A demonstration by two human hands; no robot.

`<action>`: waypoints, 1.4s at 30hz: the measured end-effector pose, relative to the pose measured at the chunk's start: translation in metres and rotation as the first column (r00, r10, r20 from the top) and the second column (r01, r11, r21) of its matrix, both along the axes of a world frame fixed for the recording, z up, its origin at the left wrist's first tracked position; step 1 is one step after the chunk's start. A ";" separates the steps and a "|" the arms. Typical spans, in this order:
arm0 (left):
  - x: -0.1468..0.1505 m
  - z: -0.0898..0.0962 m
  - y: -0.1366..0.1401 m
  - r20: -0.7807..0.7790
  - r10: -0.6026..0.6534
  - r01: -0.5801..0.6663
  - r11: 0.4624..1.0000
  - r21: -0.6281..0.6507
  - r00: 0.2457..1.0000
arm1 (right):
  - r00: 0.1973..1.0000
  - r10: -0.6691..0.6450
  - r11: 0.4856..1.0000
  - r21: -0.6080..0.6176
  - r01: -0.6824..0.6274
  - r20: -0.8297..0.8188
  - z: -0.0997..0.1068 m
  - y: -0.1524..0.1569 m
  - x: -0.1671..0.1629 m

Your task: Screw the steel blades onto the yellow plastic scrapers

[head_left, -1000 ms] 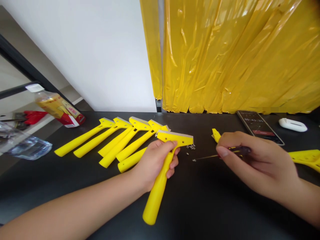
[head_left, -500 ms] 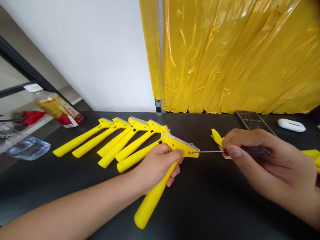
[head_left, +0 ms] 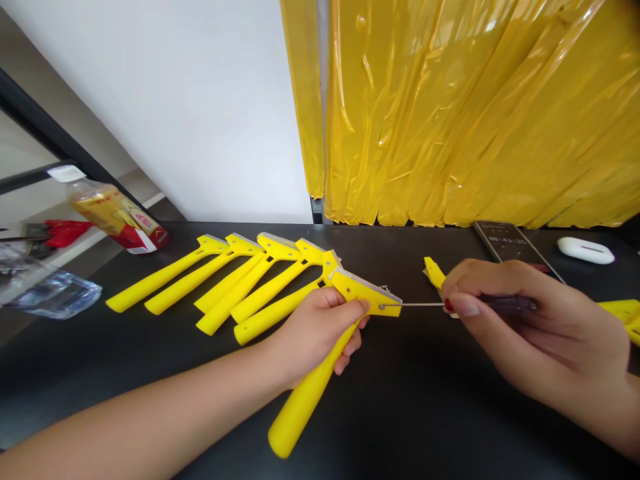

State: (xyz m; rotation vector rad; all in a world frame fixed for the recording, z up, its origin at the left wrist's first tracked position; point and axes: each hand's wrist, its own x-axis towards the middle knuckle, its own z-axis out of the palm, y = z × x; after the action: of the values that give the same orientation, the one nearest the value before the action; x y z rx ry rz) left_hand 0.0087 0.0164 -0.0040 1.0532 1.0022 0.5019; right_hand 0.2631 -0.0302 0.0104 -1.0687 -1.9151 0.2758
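My left hand (head_left: pixel 325 327) is closed around the neck of a yellow scraper (head_left: pixel 305 407), its thumb pressed on the head. The scraper's handle slants down toward me, and its wide head points up and right. In my closed right hand (head_left: pixel 540 333) is a screwdriver (head_left: pixel 417 305) with a thin metal shaft and a dark handle, mostly hidden by the fingers. Its tip meets a small screw (head_left: pixel 383 307) near the right end of the scraper head. Left of my left hand, several more yellow scrapers (head_left: pixel 175 280) lie fanned in a row, some overlapping.
Behind my right hand is another yellow piece (head_left: pixel 434 271), partly hidden. A phone (head_left: pixel 515 245) showing a timer and a white case (head_left: pixel 586 251) lie at the back right. More yellow parts (head_left: pixel 623 313) sit at the right edge. Two bottles, a juice bottle (head_left: pixel 117 217) and a clear one (head_left: pixel 60 293), stand left.
My right hand has shifted very slightly left and its grip on the screwdriver has turned a little. The tip stays at the screw, and my left hand holds the scraper almost unmoved.
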 end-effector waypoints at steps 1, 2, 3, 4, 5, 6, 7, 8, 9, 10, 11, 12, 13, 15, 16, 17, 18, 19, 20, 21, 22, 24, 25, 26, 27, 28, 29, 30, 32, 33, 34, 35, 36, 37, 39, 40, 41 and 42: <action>0.000 0.000 0.000 0.001 0.000 0.000 1.000 0.003 1.000 | 1.000 0.008 1.000 0.006 -0.008 -0.006 0.000 0.001 0.000; 0.000 0.000 0.000 0.003 -0.002 0.002 1.000 0.004 1.000 | 1.000 0.013 1.000 0.018 -0.013 -0.014 0.000 0.001 0.000; 0.000 0.000 0.000 0.006 -0.003 0.003 1.000 0.003 1.000 | 1.000 0.016 0.999 0.032 -0.015 -0.021 -0.001 0.002 0.000; 0.000 0.000 0.000 0.007 -0.003 0.003 1.000 0.001 1.000 | 1.000 0.022 0.999 0.045 -0.021 -0.022 -0.001 0.002 0.000; 0.000 0.001 0.000 0.008 -0.002 0.002 1.000 0.000 1.000 | 0.999 0.024 0.998 0.054 -0.023 -0.023 -0.001 0.003 0.000; 0.000 0.001 -0.001 0.009 -0.003 0.003 1.000 -0.002 1.000 | 0.999 0.024 0.998 0.058 -0.023 -0.021 -0.001 0.003 0.000; 0.000 0.001 -0.001 0.010 -0.002 0.002 1.000 -0.002 1.000 | 1.000 0.022 0.998 0.061 -0.021 -0.016 -0.001 0.004 0.000; 0.000 0.001 -0.001 0.010 0.000 0.000 1.000 0.000 1.000 | 1.000 0.018 0.998 0.061 -0.017 -0.009 -0.001 0.004 0.000; 0.000 0.001 -0.001 0.011 -0.001 0.001 1.000 0.000 1.000 | 1.000 0.013 0.998 0.060 -0.013 -0.003 0.000 0.004 -0.001; 0.001 0.001 -0.001 0.012 -0.003 0.003 1.000 -0.002 1.000 | 1.000 0.011 0.998 0.063 -0.011 0.002 0.000 0.005 -0.001; 0.001 0.001 -0.001 0.012 -0.005 0.005 1.000 -0.005 1.000 | 1.000 0.012 0.998 0.069 -0.012 0.011 0.001 0.005 -0.001; 0.001 0.002 -0.001 0.012 -0.006 0.006 1.000 -0.007 1.000 | 1.000 0.017 0.997 0.076 -0.019 0.021 0.002 0.005 -0.001; 0.001 0.002 -0.001 0.013 -0.007 0.007 1.000 -0.009 1.000 | 0.999 0.027 0.996 0.082 -0.030 0.034 0.003 0.006 -0.002; 0.001 0.002 0.000 0.014 -0.010 0.010 1.000 -0.009 1.000 | 0.996 0.059 0.994 0.087 -0.065 0.062 0.005 0.007 -0.002; 0.002 0.003 0.000 0.014 -0.008 0.009 1.000 -0.007 1.000 | 0.994 0.077 0.993 0.082 -0.082 0.073 0.006 0.007 -0.002; 0.002 0.003 0.000 0.015 -0.009 0.009 1.000 -0.008 1.000 | 0.992 0.093 0.992 0.073 -0.099 0.080 0.007 0.007 -0.002; 0.002 0.003 0.000 0.017 -0.010 0.010 1.000 -0.011 1.000 | 0.991 0.107 0.991 0.068 -0.113 0.083 0.008 0.006 -0.002; 0.002 0.003 0.000 0.017 -0.010 0.010 1.000 -0.013 1.000 | 0.990 0.115 0.990 0.067 -0.121 0.085 0.009 0.006 -0.002; 0.002 0.002 0.000 0.017 -0.009 0.009 1.000 -0.014 1.000 | 0.989 0.116 0.990 0.069 -0.122 0.089 0.010 0.006 -0.002; 0.001 0.002 0.000 0.017 -0.011 0.011 1.000 -0.013 1.000 | 0.989 0.113 0.990 0.074 -0.120 0.095 0.010 0.006 -0.002; 0.001 0.002 0.000 0.019 -0.011 0.012 1.000 -0.013 1.000 | 0.989 0.108 0.990 0.079 -0.117 0.102 0.011 0.005 -0.002; 0.000 0.002 0.001 0.024 -0.016 0.016 1.000 -0.012 1.000 | 0.989 0.101 0.991 0.082 -0.109 0.106 0.011 0.004 -0.002; 0.000 0.002 0.001 0.027 -0.018 0.018 1.000 -0.012 0.999 | 0.990 0.095 0.991 0.080 -0.103 0.104 0.011 0.004 -0.002; 0.000 0.002 0.001 0.029 -0.019 0.019 1.000 -0.012 0.999 | 0.991 0.086 0.992 0.078 -0.095 0.103 0.012 0.003 -0.002; -0.001 0.002 0.001 0.028 -0.019 0.019 1.000 -0.013 0.999 | 0.992 0.077 0.993 0.077 -0.085 0.102 0.012 0.003 -0.002; -0.001 0.002 0.001 0.027 -0.018 0.018 1.000 -0.014 0.999 | 0.992 0.071 0.994 0.076 -0.079 0.102 0.012 0.002 -0.002; -0.001 0.002 0.001 0.026 -0.017 0.017 1.000 -0.016 1.000 | 0.992 0.074 0.994 0.077 -0.082 0.101 0.012 0.002 -0.003; 0.000 0.003 0.001 0.027 -0.014 0.014 1.000 -0.016 1.000 | 0.991 0.084 0.993 0.078 -0.092 0.102 0.012 0.002 -0.003; 0.000 0.003 0.000 0.031 -0.011 0.011 1.000 -0.016 0.999 | 0.989 0.113 0.989 0.081 -0.121 0.100 0.013 0.002 -0.004; 0.000 0.003 0.000 0.034 -0.007 0.007 1.000 -0.015 0.999 | 0.987 0.125 0.988 0.080 -0.133 0.098 0.013 0.002 -0.004; 0.001 0.003 0.000 0.036 -0.006 0.006 1.000 -0.016 0.999 | 0.987 0.128 0.988 0.079 -0.136 0.099 0.013 0.003 -0.004; 0.001 0.003 0.000 0.036 -0.005 0.006 1.000 -0.018 0.999 | 0.988 0.121 0.988 0.083 -0.129 0.100 0.012 0.003 -0.004; 0.001 0.003 0.000 0.035 -0.004 0.005 1.000 -0.018 0.999 | 0.988 0.111 0.989 0.088 -0.120 0.106 0.012 0.003 -0.004; 0.001 0.003 0.000 0.033 -0.005 0.006 1.000 -0.017 0.999 | 0.988 0.096 0.990 0.093 -0.107 0.117 0.011 0.003 -0.004; 0.002 0.003 0.000 0.023 -0.008 0.008 1.000 -0.007 1.000 | 0.991 0.022 0.994 0.108 -0.036 0.129 0.009 0.003 -0.004; 0.002 0.003 0.000 0.016 -0.009 0.009 1.000 -0.002 1.000 | 0.991 -0.020 0.993 0.120 0.004 0.131 0.009 0.003 -0.004; 0.002 0.003 0.000 0.009 -0.008 0.008 1.000 0.004 1.000 | 0.987 -0.046 0.991 0.131 0.026 0.152 0.008 0.002 -0.005; 0.002 0.002 0.000 0.003 -0.010 0.010 1.000 0.007 1.000 | 0.980 -0.056 0.988 0.150 0.027 0.192 0.009 0.002 -0.005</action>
State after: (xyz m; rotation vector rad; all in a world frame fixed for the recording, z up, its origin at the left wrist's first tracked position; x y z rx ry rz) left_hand 0.0104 0.0167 -0.0019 1.0633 0.9924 0.4993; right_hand 0.2580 -0.0284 0.0195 -1.0682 -2.0498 0.0043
